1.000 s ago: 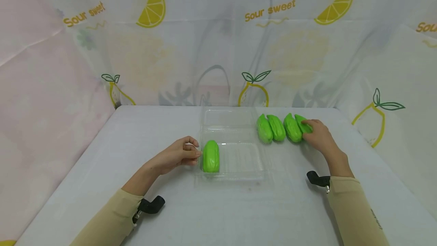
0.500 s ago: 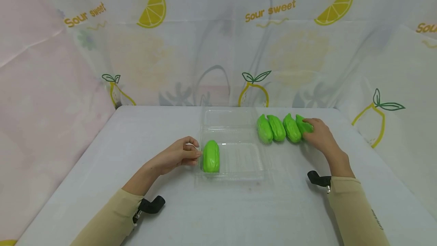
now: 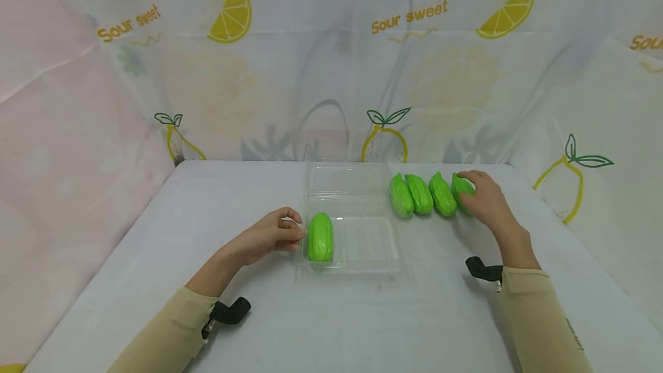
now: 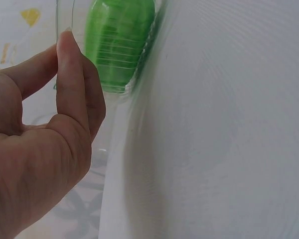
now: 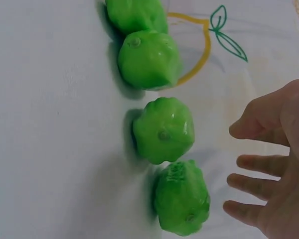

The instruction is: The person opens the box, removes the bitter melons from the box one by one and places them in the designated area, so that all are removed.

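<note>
My left hand pinches the left rim of a clear plastic clamshell box, thumb against fingers in the left wrist view. One shiny green ridged gourd lies lengthwise at the left end of the box's near half. Over the rightmost loose green gourd hovers my right hand. In the right wrist view its fingers are spread apart, with a gap between the fingertips and the gourds; nothing is held. To its left sits another single gourd, then a touching pair of gourds.
The box's lid lies folded back behind its base. A white cloth covers the table. Lemon-printed curtains stand along the back and sides. Each sleeve carries a black wrist mount.
The rightmost gourd has shifted slightly right, away from its neighbour, which moved slightly left. My right hand has risen a little and loosened from the gourd. My left hand stays put.
</note>
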`<state>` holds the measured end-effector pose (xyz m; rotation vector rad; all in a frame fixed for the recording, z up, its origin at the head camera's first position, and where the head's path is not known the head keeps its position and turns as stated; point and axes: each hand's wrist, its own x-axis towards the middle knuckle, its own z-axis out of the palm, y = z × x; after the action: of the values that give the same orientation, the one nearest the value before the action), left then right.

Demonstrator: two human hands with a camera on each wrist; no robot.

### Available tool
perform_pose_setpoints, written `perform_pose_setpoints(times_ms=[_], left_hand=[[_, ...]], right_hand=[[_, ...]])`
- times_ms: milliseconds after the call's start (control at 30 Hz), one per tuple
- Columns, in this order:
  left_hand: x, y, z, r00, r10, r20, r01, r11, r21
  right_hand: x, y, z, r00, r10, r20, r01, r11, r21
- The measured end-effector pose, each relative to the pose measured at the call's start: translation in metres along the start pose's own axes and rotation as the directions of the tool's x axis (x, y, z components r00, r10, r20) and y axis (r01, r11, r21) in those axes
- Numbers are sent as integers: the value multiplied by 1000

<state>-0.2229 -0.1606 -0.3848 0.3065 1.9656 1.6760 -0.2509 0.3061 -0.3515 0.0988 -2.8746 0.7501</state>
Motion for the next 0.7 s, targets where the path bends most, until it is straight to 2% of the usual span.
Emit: perform_pose_setpoints(times_ms=[367,700], left_hand=[[1,-1,-1,1000,-2,5,2,1000,1],[0,-2,-1,1000,0,0,0,1000,2]], right_hand=[[-7,-36,-2,994,-110,5,110,992,57],[-12,-67,3,985,-165,50,159,982,99]])
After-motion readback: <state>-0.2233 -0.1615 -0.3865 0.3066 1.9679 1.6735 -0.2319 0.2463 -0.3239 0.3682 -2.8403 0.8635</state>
